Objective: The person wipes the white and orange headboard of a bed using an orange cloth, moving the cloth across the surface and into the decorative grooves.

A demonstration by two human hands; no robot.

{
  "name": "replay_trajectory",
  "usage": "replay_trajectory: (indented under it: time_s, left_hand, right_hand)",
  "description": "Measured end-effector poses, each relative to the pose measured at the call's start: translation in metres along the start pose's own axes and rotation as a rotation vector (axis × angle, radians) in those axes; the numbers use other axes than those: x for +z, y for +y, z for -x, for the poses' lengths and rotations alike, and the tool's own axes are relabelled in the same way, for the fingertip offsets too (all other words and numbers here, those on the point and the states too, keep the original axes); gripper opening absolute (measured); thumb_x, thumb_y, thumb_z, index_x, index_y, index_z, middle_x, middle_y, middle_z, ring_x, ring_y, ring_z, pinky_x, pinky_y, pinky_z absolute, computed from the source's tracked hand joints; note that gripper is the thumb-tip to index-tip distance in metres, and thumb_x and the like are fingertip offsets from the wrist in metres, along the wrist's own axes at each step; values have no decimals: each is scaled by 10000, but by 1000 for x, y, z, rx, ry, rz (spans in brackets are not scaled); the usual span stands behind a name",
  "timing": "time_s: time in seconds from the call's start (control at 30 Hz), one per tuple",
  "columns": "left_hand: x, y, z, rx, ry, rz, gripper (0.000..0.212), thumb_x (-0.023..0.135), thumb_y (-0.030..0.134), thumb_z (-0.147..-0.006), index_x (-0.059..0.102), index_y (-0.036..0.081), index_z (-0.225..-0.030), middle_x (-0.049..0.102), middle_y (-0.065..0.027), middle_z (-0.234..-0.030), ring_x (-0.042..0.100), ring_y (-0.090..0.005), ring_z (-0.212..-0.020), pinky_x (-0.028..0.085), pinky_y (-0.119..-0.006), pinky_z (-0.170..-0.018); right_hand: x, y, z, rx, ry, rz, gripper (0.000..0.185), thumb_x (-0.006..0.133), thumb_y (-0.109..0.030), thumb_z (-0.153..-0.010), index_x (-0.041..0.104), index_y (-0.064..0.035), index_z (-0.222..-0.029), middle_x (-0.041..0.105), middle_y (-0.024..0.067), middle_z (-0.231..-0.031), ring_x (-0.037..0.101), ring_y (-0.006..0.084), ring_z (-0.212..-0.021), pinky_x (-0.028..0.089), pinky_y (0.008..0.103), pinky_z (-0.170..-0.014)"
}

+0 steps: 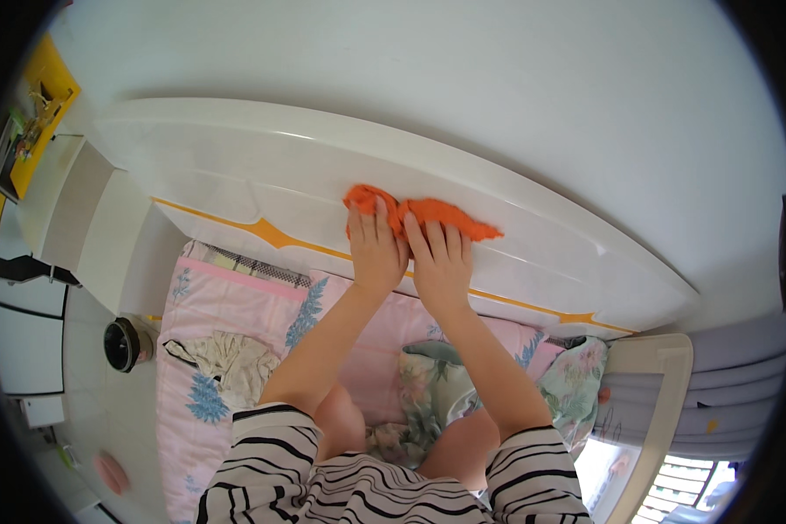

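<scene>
An orange cloth [455,216] lies bunched against the glossy white headboard [236,147] of a bed. My left hand [376,259] presses the cloth's left part to the panel, some fingertips sunk into its folds. Close beside it, my right hand [440,265] bears on the longer right part, which tapers to a point. The thumbs nearly meet, and both palms face the headboard. Below the cloth an orange-yellow trim line [272,234] crosses the panel, partly covered by my hands and wrists.
I am over pink bedding [380,386] with blue leaf prints. On it lie a crumpled cream cloth [229,363] and green floral fabric [432,383]. To the left are a white cabinet [108,223], a dark bin [121,344] and a pink slipper [110,473]. A pale rail [674,380] and grey curtain [733,386] border the right.
</scene>
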State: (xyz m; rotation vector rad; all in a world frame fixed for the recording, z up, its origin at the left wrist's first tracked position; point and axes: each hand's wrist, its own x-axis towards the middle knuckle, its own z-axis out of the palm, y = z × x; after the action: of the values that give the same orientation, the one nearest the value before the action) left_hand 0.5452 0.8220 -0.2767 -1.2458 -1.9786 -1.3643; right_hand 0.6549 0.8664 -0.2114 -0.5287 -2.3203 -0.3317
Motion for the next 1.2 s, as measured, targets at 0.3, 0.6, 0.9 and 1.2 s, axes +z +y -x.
replay_trajectory:
  time_s: [0.3, 0.6, 0.9, 1.2]
  left_hand:
    - [-28, -23, -52, 58, -53, -200, 680, 590, 220, -809, 381, -68, -1388, 405, -265, -1379, 295, -531, -1325, 193, -617, -1104]
    - [1, -9, -54, -337, 345, 97, 754, 473, 378, -939, 208, -82, -1474, 221, -288, -1520, 190, -515, -1389, 156, -594, -1131]
    - [14, -29, 13, -401, 185, 148, 766, 502, 334, -955, 149, -110, -1470, 140, -327, -1534, 105, -516, -1412, 127, -557, -1149]
    - [0, -23, -38, -502, 415, 414, 696, 472, 274, -996, 122, -52, -1503, 85, -267, -1568, 104, -412, -1453, 129, -490, -1167]
  right_hand:
    - [-7, -14, -55, -68, -11, -1, 590, 575, -97, -797, 524, -181, -1378, 545, 39, -1224, 510, 226, -1089, 403, 379, -881]
    - [18, -31, -63, -83, 81, 10, 596, 592, -144, -791, 526, -222, -1378, 551, -8, -1227, 510, 192, -1107, 385, 361, -871]
    - [43, -27, -1, -190, -112, 53, 476, 619, -208, -857, 572, -202, -1331, 573, 20, -1170, 532, 216, -1050, 415, 370, -835]
    - [33, -40, -43, -180, -37, -60, 517, 613, -221, -839, 555, -205, -1353, 578, 13, -1248, 555, 158, -1070, 384, 335, -818]
